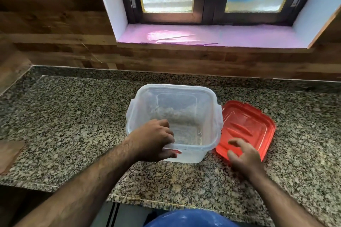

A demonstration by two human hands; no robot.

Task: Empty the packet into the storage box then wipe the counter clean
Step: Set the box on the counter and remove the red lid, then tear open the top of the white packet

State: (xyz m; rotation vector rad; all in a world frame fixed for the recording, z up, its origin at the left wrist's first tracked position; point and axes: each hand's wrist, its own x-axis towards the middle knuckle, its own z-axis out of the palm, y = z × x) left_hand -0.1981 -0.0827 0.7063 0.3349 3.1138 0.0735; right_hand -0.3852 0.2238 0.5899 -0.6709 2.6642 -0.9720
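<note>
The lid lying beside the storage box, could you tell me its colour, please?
Red lid, seen in the head view.

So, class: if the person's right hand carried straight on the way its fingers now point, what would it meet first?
Most likely the red lid. The right hand hovers open at the lid's near edge, fingers aimed forward and slightly left over it. Height is hard to judge; if it passes above the lid, the clear storage box comes next.

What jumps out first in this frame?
The clear storage box stands open at the middle of the granite counter, with the left hand gripping its near rim. Right beside it the red lid lies flat on the counter, with the right hand spread open over its near edge. No packet is in view.
</note>
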